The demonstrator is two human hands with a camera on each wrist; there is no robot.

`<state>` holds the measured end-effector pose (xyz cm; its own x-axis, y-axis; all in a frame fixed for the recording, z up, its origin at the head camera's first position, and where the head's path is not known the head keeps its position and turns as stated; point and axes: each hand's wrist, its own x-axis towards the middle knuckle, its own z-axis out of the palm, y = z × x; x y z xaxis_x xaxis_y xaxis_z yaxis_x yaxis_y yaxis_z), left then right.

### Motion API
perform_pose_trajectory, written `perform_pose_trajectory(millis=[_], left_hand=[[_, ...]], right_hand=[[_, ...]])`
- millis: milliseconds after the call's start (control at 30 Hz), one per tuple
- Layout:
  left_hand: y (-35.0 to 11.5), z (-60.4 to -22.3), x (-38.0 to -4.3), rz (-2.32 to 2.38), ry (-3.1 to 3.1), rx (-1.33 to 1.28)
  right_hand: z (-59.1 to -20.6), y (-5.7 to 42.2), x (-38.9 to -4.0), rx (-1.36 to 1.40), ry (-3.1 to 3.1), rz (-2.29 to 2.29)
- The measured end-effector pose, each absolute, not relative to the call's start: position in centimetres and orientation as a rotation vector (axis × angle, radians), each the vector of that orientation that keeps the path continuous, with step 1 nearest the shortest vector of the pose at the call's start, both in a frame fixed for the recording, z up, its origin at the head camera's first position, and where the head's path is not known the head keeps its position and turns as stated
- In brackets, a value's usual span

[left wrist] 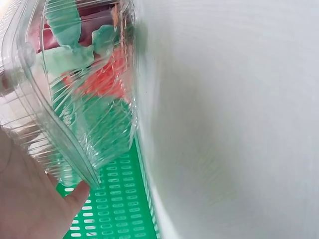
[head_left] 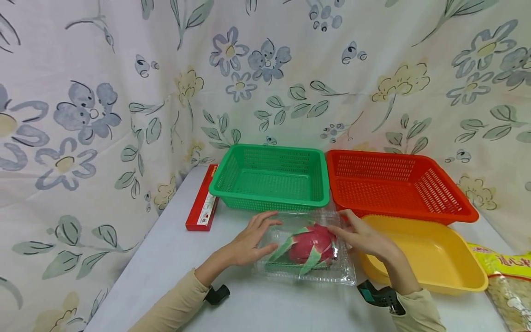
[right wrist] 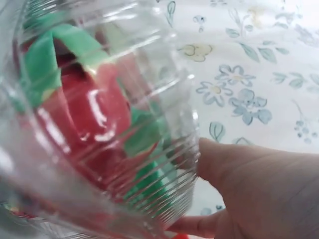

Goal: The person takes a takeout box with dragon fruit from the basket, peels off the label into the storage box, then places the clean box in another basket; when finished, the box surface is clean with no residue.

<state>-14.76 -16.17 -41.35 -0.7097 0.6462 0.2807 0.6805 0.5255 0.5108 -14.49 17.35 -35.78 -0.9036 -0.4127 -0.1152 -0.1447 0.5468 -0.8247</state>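
Observation:
A clear plastic lidded box (head_left: 286, 226) is between my two hands in the head view, in front of the green basket. Inside it lies a pink dragon fruit (head_left: 313, 244) with green scales, seen through the plastic. At the box's left side, my left hand (head_left: 250, 240) holds it, with the thumb against the rim in the left wrist view. My right hand (head_left: 367, 235) grips the right side; the right wrist view shows its thumb and fingers around the ribbed wall. Parts of the fingers are hidden behind the plastic.
Behind the box stand a green basket (head_left: 269, 203) and a red basket (head_left: 373, 210). A yellow basin (head_left: 431, 253) is beside the right forearm, with a yellow-topped food bag (head_left: 510, 286) farther right. The long red carton (head_left: 202, 203) lies left of the green basket.

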Motion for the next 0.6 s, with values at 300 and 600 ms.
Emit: perform_pose_trajectory(millis=[300, 600], left_hand=[[-16.3, -41.3, -14.8, -0.926, -2.722, -1.179], [-16.3, -41.3, -14.9, -0.916, -2.729, -1.173]], right_hand=[[-36.4, 17.2, -14.8, -0.399, 2.429, -1.287], [-37.1, 16.7, -15.2, -0.327, 2.269, -1.422]])
